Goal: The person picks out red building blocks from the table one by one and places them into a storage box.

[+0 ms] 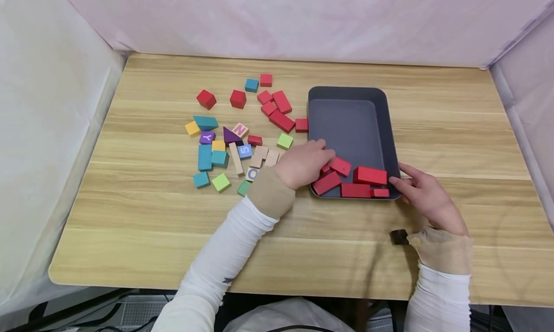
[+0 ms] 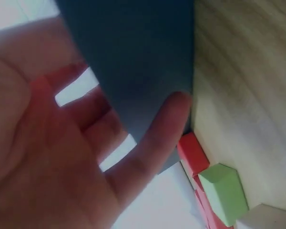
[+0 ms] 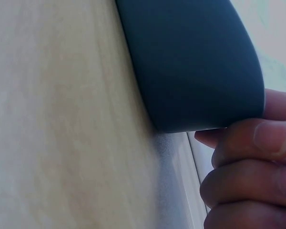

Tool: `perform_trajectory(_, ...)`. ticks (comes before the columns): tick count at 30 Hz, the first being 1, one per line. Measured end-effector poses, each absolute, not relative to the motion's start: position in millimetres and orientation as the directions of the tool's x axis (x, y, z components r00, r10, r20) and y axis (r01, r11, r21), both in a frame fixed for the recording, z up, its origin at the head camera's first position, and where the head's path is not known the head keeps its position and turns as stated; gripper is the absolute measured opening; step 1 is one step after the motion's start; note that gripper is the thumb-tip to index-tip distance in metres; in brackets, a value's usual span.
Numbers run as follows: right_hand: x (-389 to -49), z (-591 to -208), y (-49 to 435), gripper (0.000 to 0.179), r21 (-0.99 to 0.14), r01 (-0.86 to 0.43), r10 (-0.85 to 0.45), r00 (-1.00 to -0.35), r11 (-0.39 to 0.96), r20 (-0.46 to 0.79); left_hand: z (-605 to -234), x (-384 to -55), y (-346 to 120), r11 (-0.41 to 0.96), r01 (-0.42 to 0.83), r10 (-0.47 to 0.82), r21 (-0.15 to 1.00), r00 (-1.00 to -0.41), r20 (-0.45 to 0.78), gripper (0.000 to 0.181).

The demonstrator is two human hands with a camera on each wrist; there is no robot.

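A dark grey rectangular tray (image 1: 348,110) rests on the table, with several red wooden blocks (image 1: 370,175) along its near side. My left hand (image 1: 304,162) reaches over the tray's left wall and grips it. In the left wrist view the thumb (image 2: 167,124) lies on the outer wall (image 2: 138,52); the other fingers are partly hidden behind it. At the near right corner, my right hand (image 1: 430,197) holds the tray. In the right wrist view its curled fingers (image 3: 248,181) meet the tray's corner (image 3: 200,71).
Left of the tray lie more red blocks (image 1: 281,121) and a loose cluster of coloured blocks, including teal (image 1: 205,157), green (image 1: 220,183) and purple (image 1: 231,136) ones. A small black object (image 1: 399,236) sits by the right wrist. White curtains (image 1: 303,24) enclose the table (image 1: 130,236).
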State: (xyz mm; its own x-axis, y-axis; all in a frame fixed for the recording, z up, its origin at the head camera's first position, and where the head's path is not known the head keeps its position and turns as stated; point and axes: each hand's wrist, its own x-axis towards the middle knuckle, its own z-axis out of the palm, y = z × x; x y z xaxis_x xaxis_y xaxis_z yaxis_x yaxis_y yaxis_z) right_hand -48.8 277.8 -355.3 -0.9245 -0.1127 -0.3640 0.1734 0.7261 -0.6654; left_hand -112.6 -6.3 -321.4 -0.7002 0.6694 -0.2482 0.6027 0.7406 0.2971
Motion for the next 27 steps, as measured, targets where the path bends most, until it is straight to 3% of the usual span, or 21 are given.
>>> perform_trajectory(6,-49,-355,276,0.062,-0.666,0.18,-0.103,-0.926,0.724,-0.362,-325,-115,-4,0.783,0.572,0.619,0.246,-0.758,-0.208,0.037)
perform_trajectory(18,-50,-355,276,0.065,-0.643,0.214,-0.078,-0.915,0.735,-0.395,-323,-114,-5,0.765,0.583,0.642,0.273,-0.72,-0.264,0.043)
perform_trajectory(27,-50,-354,275,0.068,-0.636,0.238,-0.065,-0.908,0.734,-0.415,-300,-117,-23,0.796,0.499,0.574,0.342,-0.803,-0.163,0.037)
